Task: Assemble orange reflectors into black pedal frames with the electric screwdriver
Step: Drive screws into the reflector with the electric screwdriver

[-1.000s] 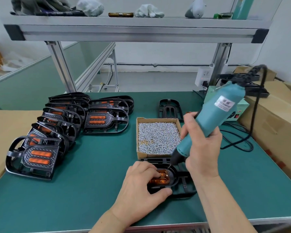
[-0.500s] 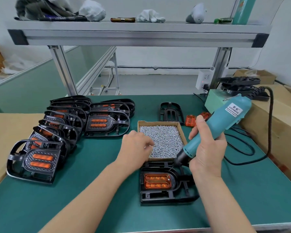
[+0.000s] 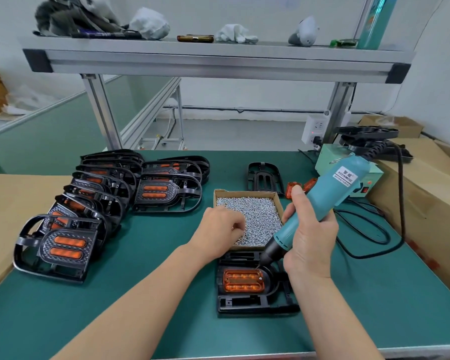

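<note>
A black pedal frame (image 3: 255, 302) lies on the green mat near the front edge, with an orange reflector (image 3: 243, 281) seated in it. My right hand (image 3: 309, 237) grips the teal electric screwdriver (image 3: 320, 206), its tip tilted down just above the reflector's upper right corner. My left hand (image 3: 220, 235) reaches into the cardboard box of screws (image 3: 273, 196) behind the frame, fingers curled among the screws (image 3: 260, 216); whether it pinches one is hidden.
Several finished pedals (image 3: 89, 211) lie stacked in rows at the left. An empty black frame (image 3: 264, 178) and loose orange reflectors (image 3: 291, 189) sit behind the screw box. A green power unit (image 3: 366, 183), black cable (image 3: 369, 229) and cardboard boxes (image 3: 431, 203) stand at the right. A metal shelf (image 3: 218, 66) spans overhead.
My left hand left the pedal frame and moved up into the screw box, its fingers now digging among the screws. The screwdriver lifted slightly off the reflector and stays tilted over it.
</note>
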Available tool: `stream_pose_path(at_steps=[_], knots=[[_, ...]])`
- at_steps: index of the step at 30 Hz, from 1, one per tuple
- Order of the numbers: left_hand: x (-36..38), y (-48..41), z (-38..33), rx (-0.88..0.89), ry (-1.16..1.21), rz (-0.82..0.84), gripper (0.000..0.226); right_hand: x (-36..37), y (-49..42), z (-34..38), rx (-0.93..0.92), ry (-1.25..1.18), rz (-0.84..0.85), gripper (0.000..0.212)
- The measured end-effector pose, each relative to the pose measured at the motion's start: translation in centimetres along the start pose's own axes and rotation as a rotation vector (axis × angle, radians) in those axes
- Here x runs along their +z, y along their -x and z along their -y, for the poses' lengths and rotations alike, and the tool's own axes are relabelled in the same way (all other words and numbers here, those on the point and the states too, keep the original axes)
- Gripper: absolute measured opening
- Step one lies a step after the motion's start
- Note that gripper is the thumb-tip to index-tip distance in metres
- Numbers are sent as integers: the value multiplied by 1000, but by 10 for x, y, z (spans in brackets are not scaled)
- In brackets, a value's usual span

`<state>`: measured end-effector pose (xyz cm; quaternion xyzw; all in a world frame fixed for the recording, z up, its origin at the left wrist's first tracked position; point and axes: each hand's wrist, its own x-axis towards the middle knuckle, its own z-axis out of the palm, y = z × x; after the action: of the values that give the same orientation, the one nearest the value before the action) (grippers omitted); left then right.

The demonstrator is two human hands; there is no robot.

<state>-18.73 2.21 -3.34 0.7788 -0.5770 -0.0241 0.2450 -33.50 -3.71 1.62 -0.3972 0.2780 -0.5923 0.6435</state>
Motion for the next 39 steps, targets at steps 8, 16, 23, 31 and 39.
stream_pose_path(at_steps=[8, 16, 23, 31, 39], knots=[[-18, 16, -8, -260, 665, -185, 15, 1, 3, 4, 2, 0, -8, 24], [-27, 65, -22, -456, 1593, -71, 20, 9, 5, 21, 9, -122, -36, 20], [-21, 85, -31, -590, 1812, -25, 13, 21, 8, 22, -17, -192, -29, 22], [-27, 64, -34, -729, 1602, -183, 11, 21, 2, 16, -53, -138, -86, 23], [-13, 83, -39, -726, 1590, -79, 7, 17, 1, 19, -57, -140, -82, 22]])
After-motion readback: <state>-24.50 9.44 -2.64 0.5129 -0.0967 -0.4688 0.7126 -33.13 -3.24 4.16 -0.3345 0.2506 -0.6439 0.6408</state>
